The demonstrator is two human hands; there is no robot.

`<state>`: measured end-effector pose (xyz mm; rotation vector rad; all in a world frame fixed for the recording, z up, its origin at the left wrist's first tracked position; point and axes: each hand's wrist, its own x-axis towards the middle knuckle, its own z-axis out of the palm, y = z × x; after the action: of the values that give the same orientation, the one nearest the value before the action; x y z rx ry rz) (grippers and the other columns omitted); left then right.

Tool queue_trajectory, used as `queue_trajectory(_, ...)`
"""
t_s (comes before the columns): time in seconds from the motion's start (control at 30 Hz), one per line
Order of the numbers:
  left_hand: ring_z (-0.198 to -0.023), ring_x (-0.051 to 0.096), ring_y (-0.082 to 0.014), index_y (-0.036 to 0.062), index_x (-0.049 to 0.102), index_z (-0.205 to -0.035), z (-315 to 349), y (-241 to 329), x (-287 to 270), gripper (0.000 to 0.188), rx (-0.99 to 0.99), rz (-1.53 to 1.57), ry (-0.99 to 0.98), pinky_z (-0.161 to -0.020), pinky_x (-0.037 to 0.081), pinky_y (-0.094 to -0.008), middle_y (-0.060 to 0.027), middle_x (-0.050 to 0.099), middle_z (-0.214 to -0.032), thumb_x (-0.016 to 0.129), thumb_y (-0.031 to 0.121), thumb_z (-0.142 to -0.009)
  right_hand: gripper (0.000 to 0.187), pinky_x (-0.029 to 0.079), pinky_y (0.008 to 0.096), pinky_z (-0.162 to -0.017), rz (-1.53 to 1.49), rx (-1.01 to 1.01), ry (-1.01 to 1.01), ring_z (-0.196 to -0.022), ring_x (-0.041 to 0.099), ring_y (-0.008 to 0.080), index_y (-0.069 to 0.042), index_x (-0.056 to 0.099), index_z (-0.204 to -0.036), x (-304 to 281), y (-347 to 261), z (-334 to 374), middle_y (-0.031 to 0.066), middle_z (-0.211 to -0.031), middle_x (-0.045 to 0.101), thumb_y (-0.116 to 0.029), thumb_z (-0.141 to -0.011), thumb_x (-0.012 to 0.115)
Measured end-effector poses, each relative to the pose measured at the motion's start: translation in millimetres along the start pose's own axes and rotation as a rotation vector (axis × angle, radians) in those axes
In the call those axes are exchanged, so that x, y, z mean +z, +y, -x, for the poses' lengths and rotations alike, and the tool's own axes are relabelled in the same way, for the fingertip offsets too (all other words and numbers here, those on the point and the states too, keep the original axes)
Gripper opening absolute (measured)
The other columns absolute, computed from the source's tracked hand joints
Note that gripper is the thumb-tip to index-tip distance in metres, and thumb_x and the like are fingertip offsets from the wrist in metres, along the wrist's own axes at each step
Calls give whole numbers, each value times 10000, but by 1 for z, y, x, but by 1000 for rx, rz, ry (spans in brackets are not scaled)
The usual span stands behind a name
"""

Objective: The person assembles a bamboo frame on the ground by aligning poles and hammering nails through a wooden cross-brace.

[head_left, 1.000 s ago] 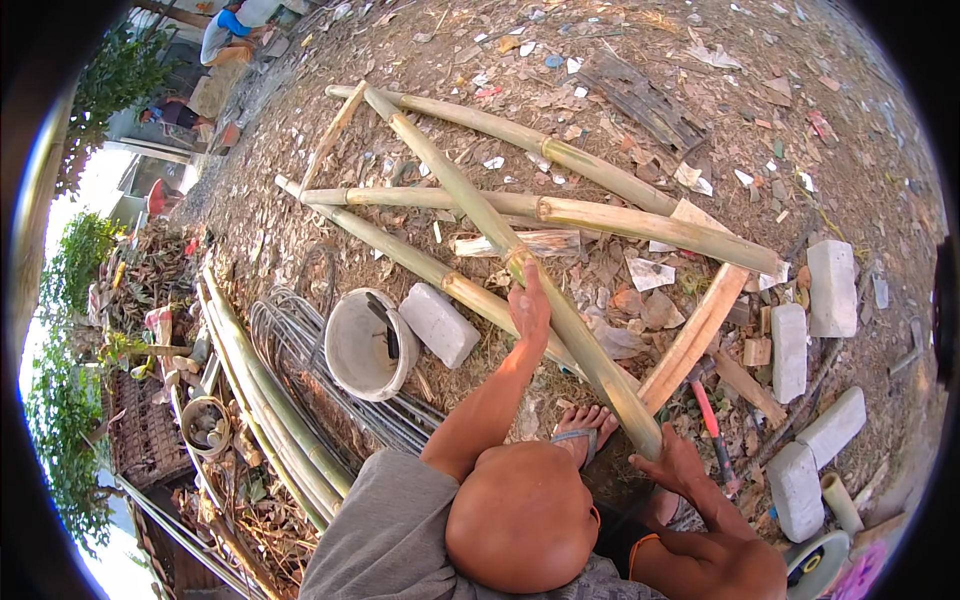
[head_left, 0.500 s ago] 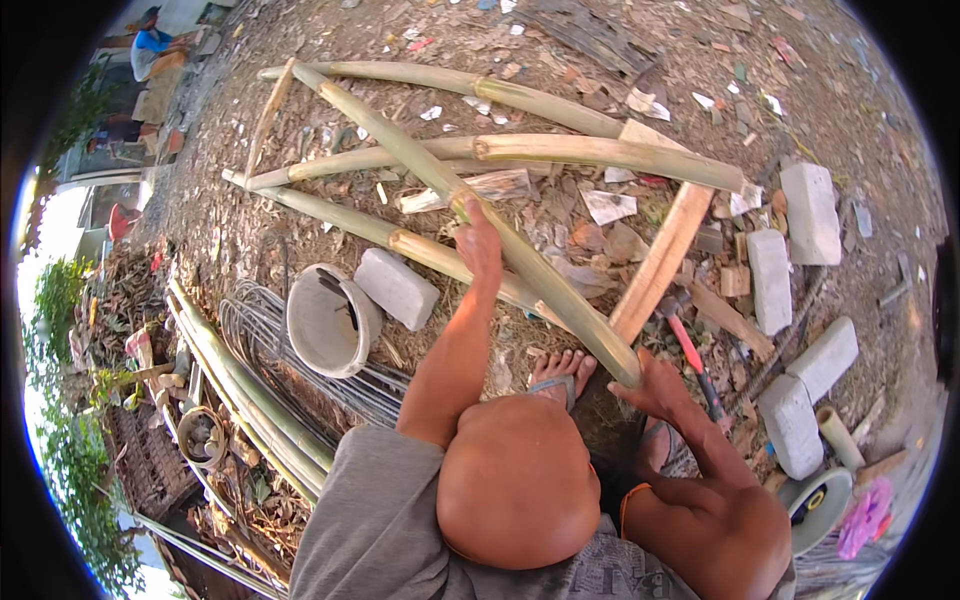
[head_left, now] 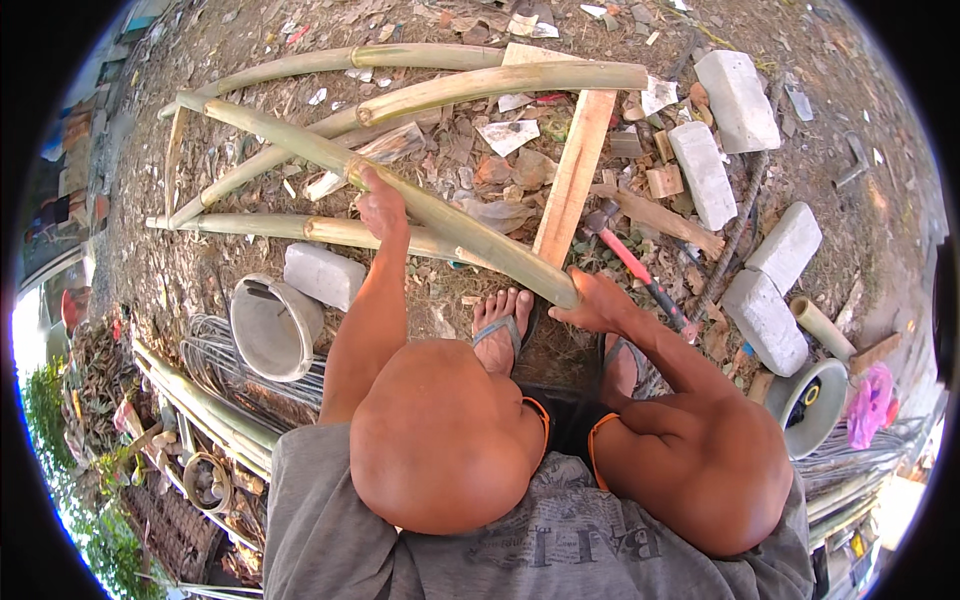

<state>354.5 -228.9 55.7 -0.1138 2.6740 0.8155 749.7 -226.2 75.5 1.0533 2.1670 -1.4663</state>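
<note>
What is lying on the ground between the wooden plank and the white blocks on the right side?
In the head view, a hammer with a red handle lies between the wooden plank and the white blocks, among wood scraps and debris.

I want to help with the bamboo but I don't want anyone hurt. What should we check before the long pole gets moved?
1. Left hand gripping the long bamboo pole partway along: ok.
2. Right hand holding the pole's near end: ok.
3. Feet protected: not ok, the left foot is in an open sandal right under the pole's end.
4. Hammer out of the way: not ok, it lies on the ground close to the right hand.
5. Pole free of the others: not ok, it lies across another bamboo pole and a wooden plank.
6. Cracks in the pole: cannot tell.
</note>
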Motion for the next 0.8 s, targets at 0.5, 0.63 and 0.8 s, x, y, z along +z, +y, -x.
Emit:
queue_trajectory(0.5, -1088, 704, -454, -121, 746, -1178, 13, 14, -1, 1023, -38, -13, 35, -968, 512, -553, -295, 748, -1156, 387, 815, -980, 714, 576, 531, -899, 4, 3, -82, -1005, 731, 477, 16, 648, -1236, -14, 2, -7, 294, -1027, 752, -496, -788, 866)
queue_trajectory(0.63, -1066, 703, -451, -121, 752, -1149, 8, 11, -5, 1025, -16, -13, 14, -960, 514, -549, -291, 750, -1124, 381, 820, -982, 714, 572, 509, -871, -28, 7, -51, -992, 735, 467, 28, 660, -1196, -16, -4, -6, 289, -1005, 751, -482, -755, 897)
queue_trajectory(0.8, -1067, 687, -478, -124, 749, -1099, -11, -11, -7, 1030, -5, 75, -15, -974, 499, -561, -313, 740, -1125, 397, 836, -975, 704, 570, 501, -873, -11, 10, -97, -996, 738, 451, 9, 661, -1208, -20, -7, -9, 282, -1016, 749, -466, -753, 910)
